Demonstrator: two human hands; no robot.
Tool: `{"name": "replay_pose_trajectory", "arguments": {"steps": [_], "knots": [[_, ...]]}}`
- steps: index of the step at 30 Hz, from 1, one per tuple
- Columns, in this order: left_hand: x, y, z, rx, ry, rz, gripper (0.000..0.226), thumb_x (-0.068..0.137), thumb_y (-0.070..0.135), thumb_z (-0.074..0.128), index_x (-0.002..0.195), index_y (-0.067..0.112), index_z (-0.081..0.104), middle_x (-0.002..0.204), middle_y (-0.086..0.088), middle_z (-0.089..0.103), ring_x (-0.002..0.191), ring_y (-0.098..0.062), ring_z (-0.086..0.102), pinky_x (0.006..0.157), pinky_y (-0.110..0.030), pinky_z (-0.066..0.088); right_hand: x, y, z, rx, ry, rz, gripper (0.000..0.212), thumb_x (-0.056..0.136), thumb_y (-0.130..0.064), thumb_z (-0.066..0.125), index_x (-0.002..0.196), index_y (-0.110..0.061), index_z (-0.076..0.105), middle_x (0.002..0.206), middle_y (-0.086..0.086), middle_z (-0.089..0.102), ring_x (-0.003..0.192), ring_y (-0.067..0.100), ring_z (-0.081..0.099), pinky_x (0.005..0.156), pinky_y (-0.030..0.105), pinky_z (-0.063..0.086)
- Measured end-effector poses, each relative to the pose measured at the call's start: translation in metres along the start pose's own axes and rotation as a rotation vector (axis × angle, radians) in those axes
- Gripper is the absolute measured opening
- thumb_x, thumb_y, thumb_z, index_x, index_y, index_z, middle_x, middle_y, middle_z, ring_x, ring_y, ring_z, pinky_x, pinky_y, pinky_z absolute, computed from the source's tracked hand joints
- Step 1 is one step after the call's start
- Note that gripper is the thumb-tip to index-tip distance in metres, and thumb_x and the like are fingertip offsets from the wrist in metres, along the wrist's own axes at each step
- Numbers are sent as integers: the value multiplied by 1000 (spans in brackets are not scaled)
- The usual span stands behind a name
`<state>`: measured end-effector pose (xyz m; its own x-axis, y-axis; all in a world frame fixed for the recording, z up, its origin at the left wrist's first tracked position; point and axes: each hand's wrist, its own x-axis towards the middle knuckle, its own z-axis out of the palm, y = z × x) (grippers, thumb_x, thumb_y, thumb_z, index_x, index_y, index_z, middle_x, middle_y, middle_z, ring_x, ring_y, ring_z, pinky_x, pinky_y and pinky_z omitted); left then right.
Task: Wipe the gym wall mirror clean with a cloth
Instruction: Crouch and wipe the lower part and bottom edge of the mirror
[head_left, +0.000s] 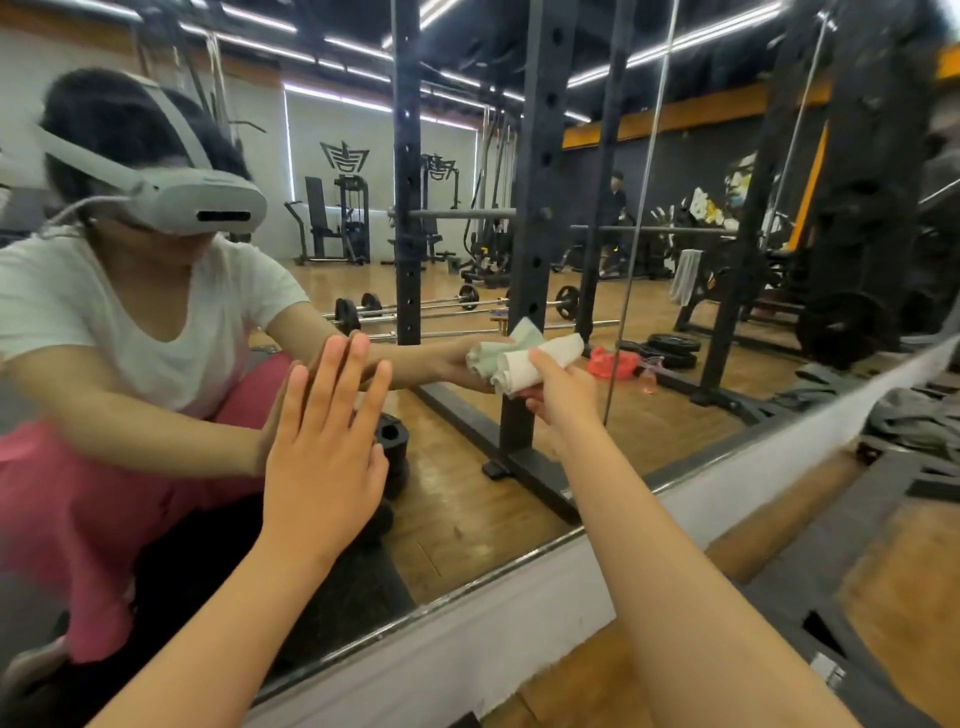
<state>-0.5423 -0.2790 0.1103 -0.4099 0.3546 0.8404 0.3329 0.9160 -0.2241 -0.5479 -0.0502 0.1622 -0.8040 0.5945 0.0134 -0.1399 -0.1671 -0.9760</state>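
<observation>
At about 8 o'clock from the middle of my feed, the left hand is flat against the mirror. Its fingers are straight and slightly spread, its fingertips meet their own reflection, and it holds nothing. Behind it the glass shows me the crouching person in a white shirt and pink trousers. At about 2 o'clock from that hand, well apart from it and close to the middle of my view, the cloth is a rolled bundle, off-white with pale green, pressed to the glass so it touches its reflection. The right hand grips it from 5 o'clock, fingers curled round the roll. At 3 o'clock from the cloth, a red bag shows in the reflection, beside the reflected black rack post. A pale ledge runs under the mirror's lower edge.
</observation>
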Motion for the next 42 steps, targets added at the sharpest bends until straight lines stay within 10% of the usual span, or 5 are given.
{"name": "replay_pose_trajectory", "arguments": {"steps": [9, 21, 29, 34, 42], "knots": [[0, 0, 3, 2, -7, 0, 86, 77, 15, 69, 154, 6, 30, 164, -17, 11, 152, -34, 8, 122, -52, 11, 1, 27, -7, -26, 22, -16, 41, 99, -25, 55, 136, -10, 50, 112, 4, 64, 92, 18, 64, 59, 24, 50], [0, 2, 10, 33, 33, -10, 79, 82, 23, 46, 156, 8, 21, 165, -16, 6, 153, -32, 4, 123, -50, 5, 24, 154, -59, -322, 32, 452, 40, 89, -7, 65, 125, 2, 51, 113, 23, 63, 90, 33, 65, 53, 33, 52], [1, 2, 16, 2, 91, -17, 79, 80, 20, 49, 155, 7, 27, 164, -17, 11, 152, -33, 7, 123, -50, 3, 30, 70, -32, -64, 89, 260, 47, 88, -11, 68, 130, -1, 49, 118, 19, 63, 81, 24, 65, 43, 27, 51], [2, 2, 19, -9, 114, -18, 77, 78, 18, 50, 152, 5, 33, 163, -18, 15, 152, -34, 9, 123, -49, 2, 23, 18, -27, 88, -4, 36, 37, 92, -24, 65, 125, -13, 54, 107, 6, 69, 92, 17, 69, 76, 28, 57], [1, 3, 22, 12, 119, -18, 78, 80, 20, 49, 154, 7, 29, 164, -18, 13, 152, -34, 8, 123, -50, 3, 29, 83, -43, 26, 45, 56, 23, 95, -20, 61, 117, -13, 59, 99, 5, 67, 81, 17, 64, 59, 25, 51]]}}
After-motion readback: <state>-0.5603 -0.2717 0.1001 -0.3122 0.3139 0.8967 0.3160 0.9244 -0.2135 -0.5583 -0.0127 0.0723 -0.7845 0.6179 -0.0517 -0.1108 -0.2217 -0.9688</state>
